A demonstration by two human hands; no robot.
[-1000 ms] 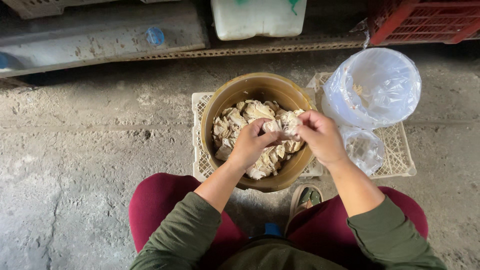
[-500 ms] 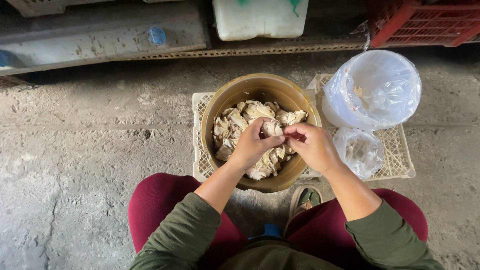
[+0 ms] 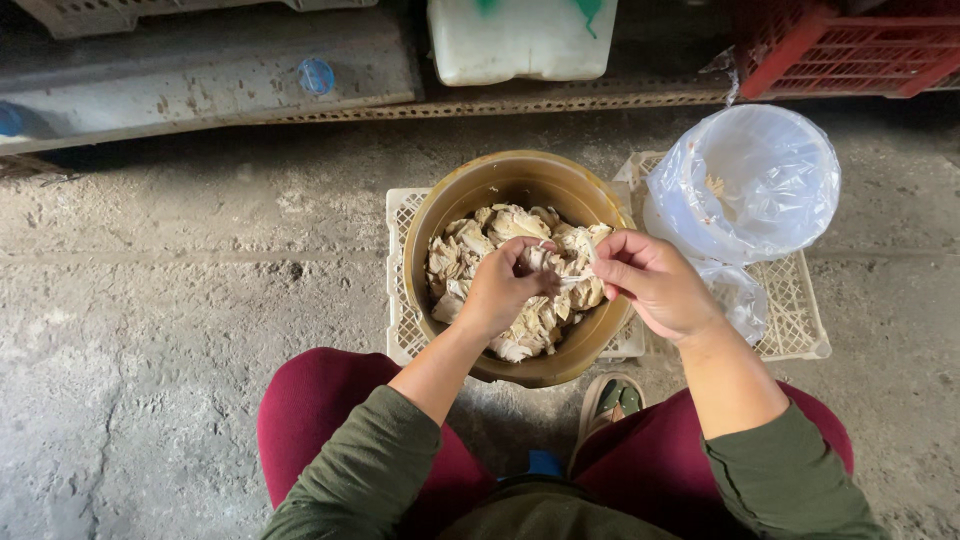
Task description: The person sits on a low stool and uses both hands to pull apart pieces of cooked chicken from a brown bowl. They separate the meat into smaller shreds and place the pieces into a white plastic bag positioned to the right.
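Observation:
A brown round bowl point(image 3: 497, 184) holds several pale, torn pieces of food point(image 3: 478, 242). It rests on a white plastic lattice tray point(image 3: 400, 262). My left hand point(image 3: 503, 286) hovers over the bowl's middle, fingers pinched on a pale piece. My right hand point(image 3: 651, 280) is at the bowl's right rim, pinching the other end of a thin pale strip point(image 3: 572, 280) stretched between both hands. To the right stands a container lined with a clear plastic bag point(image 3: 757, 180) with a few scraps inside.
Rough concrete floor point(image 3: 170, 330) lies all around. At the back stand a white plastic canister point(image 3: 520, 38), a red crate point(image 3: 845, 45) and a grey ledge point(image 3: 200, 85). A second lattice tray point(image 3: 795, 310) sits under the bag. My sandalled foot point(image 3: 608, 402) shows below the bowl.
My right hand has drawn away to the right, off the heap, stretching a thin strip between both hands. The left hand stays over the bowl.

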